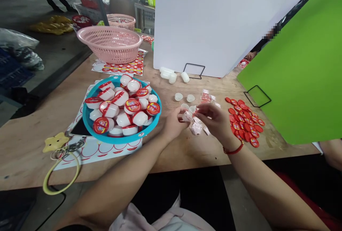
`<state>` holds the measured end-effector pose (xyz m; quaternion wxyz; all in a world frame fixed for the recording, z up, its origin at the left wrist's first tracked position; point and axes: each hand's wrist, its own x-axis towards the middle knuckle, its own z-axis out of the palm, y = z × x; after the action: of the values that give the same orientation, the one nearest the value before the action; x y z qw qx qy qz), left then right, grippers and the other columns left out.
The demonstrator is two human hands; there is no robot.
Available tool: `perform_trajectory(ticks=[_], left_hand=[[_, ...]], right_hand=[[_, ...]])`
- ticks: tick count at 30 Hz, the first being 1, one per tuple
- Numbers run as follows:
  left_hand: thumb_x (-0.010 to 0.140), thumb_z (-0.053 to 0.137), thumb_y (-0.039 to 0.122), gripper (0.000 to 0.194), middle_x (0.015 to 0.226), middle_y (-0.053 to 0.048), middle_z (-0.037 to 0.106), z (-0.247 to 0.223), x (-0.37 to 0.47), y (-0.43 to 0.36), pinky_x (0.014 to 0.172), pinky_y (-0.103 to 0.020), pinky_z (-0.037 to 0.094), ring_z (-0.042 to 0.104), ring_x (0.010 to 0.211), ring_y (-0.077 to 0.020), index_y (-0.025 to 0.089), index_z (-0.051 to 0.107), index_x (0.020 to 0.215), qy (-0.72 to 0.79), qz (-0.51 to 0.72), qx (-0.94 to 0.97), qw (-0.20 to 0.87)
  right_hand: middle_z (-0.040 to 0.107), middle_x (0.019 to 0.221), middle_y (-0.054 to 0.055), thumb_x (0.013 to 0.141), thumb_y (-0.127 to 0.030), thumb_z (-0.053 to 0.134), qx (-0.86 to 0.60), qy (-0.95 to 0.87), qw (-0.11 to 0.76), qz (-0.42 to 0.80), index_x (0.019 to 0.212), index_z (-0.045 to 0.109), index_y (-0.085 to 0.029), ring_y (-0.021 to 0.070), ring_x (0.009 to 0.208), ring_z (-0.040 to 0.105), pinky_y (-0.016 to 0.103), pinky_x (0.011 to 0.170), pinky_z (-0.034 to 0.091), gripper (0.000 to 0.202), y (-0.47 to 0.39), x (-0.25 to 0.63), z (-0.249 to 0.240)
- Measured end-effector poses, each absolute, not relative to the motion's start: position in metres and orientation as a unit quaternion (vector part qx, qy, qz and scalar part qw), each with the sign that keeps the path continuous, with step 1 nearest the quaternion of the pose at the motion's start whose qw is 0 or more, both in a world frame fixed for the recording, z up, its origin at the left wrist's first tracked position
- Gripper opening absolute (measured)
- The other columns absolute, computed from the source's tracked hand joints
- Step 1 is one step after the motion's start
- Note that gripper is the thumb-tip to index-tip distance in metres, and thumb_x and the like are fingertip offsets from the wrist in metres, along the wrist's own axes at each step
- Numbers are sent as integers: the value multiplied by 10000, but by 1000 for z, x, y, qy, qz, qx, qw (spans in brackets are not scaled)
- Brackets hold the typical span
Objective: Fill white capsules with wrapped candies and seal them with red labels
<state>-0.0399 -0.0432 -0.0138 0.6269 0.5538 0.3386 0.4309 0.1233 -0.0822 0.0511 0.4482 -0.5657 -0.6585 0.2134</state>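
Observation:
My left hand (172, 124) is closed around a small white plastic cup (186, 116), tilted toward my right hand. My right hand (216, 119) pinches a small clear-and-pink packet (195, 112) at the mouth of that cup. More packets (197, 127) lie just below and behind my hands. Beyond them, two white cups (179, 97) stand apart on the table, and stacked cups (167, 72) lie further back. Round red lids (247, 122) with printed labels are spread to the right of my right hand.
To the left, a blue basin (121, 139) holds many white capsules with red lids, over printed sticker sheets. A pink basket (109, 46) stands behind it. White (203, 21) and green panels (299, 81) rise at the back and right. A yellow key ring (48, 183) hangs over the front edge.

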Motion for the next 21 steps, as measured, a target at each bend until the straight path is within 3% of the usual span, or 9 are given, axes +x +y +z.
perform_trajectory(ticks=[3, 10, 16, 21], left_hand=[[707, 715, 118, 383, 907, -27, 709, -14, -40, -43, 668, -251, 537, 690, 768, -162, 174, 618, 1073, 343, 431, 565, 614], [712, 601, -6, 424, 1157, -74, 646, -12, -45, -41, 829, -316, 585, 641, 1078, -217, 202, 684, 1072, 363, 469, 681, 429], [712, 679, 81, 394, 1094, -62, 694, -4, -43, -43, 751, -288, 576, 688, 869, -168, 186, 649, 1091, 344, 466, 565, 587], [677, 791, 181, 471, 974, -42, 741, -4, -43, -44, 772, -279, 545, 695, 826, -159, 170, 642, 1124, 291, 441, 491, 693]], right_hand=[[731, 847, 34, 834, -389, 749, -569, -667, 429, 219, 1002, 668, -229, 189, 786, 720, 337, 747, 604, 246, -82, 121, 43], [720, 862, 43, 859, -388, 714, -616, -660, 413, 117, 994, 672, -232, 187, 762, 697, 347, 749, 598, 211, -85, 129, 49], [718, 851, 32, 796, -436, 781, -575, -621, 465, 260, 977, 640, -232, 192, 792, 713, 343, 748, 602, 307, -79, 123, 39], [708, 837, 21, 800, -393, 778, -551, -627, 480, 270, 961, 612, -233, 183, 787, 715, 325, 730, 600, 281, -78, 113, 36]])
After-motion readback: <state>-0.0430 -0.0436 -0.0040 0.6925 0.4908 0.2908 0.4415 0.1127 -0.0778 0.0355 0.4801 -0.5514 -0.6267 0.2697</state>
